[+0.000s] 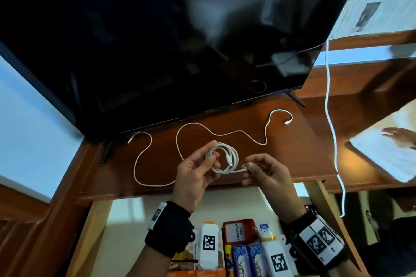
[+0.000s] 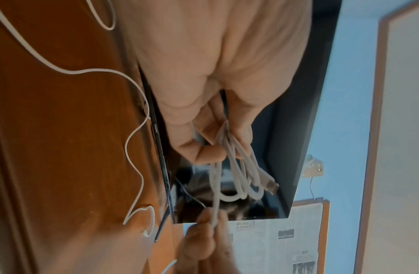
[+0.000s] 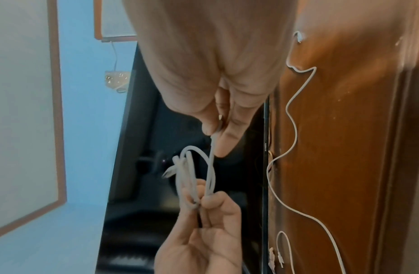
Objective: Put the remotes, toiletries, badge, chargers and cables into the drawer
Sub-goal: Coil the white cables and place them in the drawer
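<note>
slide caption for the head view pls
Both hands, left and right, coil a white cable above the open drawer; another cable lies uncoiled.

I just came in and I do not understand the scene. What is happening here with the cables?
A person is coiling a white cable over the open drawer. The left hand pinches the coil, and the right hand pinches its loose end. A second white cable lies uncoiled on the wooden shelf below the television. The badge and toiletries are already in the drawer.
</note>
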